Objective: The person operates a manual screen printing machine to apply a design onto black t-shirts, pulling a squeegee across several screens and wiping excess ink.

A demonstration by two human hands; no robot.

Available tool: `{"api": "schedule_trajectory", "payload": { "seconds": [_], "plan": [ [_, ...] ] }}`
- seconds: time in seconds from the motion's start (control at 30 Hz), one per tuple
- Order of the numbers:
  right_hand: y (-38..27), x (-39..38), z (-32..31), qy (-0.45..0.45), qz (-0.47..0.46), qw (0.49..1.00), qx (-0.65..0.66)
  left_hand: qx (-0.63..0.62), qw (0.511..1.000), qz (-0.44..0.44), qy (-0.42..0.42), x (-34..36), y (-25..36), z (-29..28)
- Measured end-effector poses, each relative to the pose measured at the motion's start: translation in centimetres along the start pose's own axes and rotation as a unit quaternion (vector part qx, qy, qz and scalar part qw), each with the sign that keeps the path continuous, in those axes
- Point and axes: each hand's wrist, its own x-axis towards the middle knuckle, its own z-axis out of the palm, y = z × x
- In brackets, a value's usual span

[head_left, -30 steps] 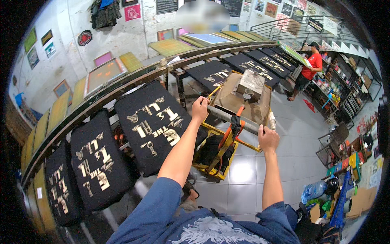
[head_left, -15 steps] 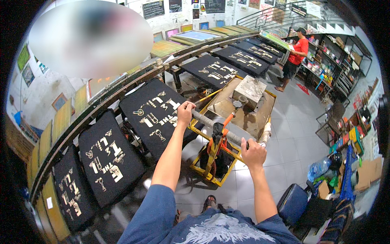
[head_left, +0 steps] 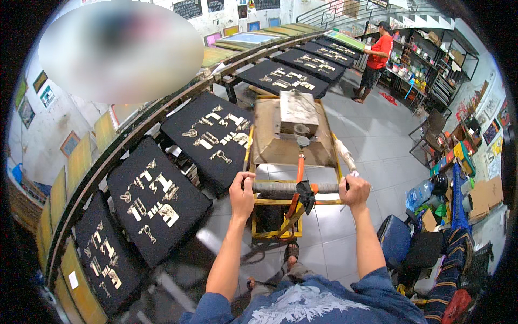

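Yellow cart ahead, we've got left fingers and right fingers curled closed round its grey bar. Wide grip's probably for leverage.

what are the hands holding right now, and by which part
The left hand and right hand hold the grey-wrapped handlebar of the yellow-framed unit, one at each end.
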Motion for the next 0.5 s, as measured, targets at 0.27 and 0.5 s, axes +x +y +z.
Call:
{"api": "schedule_trajectory", "payload": {
  "seconds": [0.27,0.5],
  "plan": [
    [0.4,2.0,3.4,0.031,-0.158,0.976,0.149,0.066,0.985,-0.059,0.149,-8.8,4.0,-2.9],
    [4.0,7.2,8.3,0.054,-0.213,0.948,0.23,0.048,0.94,0.023,0.337,-7.3,1.7,2.8]
  ]
}}
